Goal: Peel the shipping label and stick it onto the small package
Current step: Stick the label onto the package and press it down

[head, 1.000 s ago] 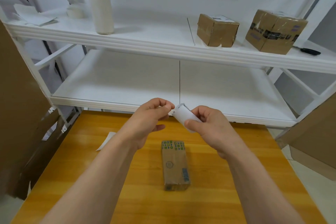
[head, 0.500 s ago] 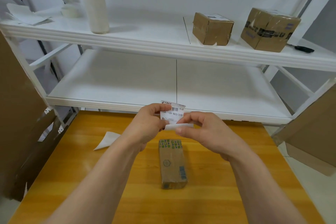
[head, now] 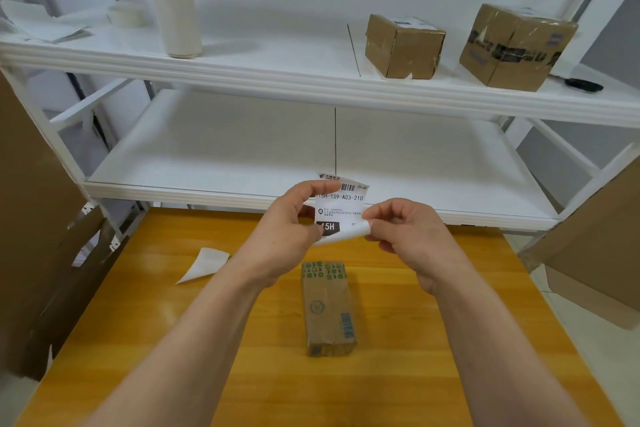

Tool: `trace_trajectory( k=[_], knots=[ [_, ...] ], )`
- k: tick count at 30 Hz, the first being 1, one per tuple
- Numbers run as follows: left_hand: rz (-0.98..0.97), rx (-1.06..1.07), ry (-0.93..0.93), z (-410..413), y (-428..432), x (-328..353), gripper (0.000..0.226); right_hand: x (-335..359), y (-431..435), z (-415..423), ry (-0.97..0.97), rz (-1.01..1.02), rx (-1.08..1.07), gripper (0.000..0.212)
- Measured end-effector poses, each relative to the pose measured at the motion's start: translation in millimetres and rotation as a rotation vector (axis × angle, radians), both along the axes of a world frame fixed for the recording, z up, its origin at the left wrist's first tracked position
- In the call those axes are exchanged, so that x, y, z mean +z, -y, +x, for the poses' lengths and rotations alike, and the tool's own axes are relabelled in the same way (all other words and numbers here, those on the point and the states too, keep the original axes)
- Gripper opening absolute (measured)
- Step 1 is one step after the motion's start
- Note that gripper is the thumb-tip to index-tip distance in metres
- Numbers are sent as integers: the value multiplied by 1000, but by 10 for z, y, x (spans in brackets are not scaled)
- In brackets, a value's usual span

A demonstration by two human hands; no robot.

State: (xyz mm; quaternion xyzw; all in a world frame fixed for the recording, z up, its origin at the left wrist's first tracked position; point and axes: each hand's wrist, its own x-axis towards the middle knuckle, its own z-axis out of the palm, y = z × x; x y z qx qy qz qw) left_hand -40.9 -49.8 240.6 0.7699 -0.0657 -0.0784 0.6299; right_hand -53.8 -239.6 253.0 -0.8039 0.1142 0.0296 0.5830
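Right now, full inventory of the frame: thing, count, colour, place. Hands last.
shipping label: 1, white with black print, held above the table, lower corner curled back
small package: 1, brown, green-patterned end, flat on the table
paper scrap: 1, white, table left
table: 1, orange wood
shelf rack: 1, white, behind the table
cardboard boxes: 2, brown, upper shelf right
bottle: 1, white, upper shelf left
tape roll: 1, whitish, beside the bottle
dark tool: 1, black, upper shelf far right
cardboard sheets: brown, both sides
left hand: 1, pinching the label
right hand: 1, fingers at the curled corner

Brown pkg (head: 329, 308), white label (head: 341, 210) w/ blk print
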Motion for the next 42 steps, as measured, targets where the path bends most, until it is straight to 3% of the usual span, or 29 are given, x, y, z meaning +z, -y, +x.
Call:
trace_trajectory(
  k=[16,24,29,42],
  knots=[
    [-106,37,-171,137,141,-509,43,-518,62,203,-47,66,-38,23],
    [-123,74,-287,220,171,-817,57,-796,80,224,-125,65,128,58],
    [-39,41,-301,276,172,-1002,71,-993,125,265,-167,34,193,73],
    [81,24,-281,349,279,-1565,74,-1662,214,347,-217,-106,246,74]
  ],
)
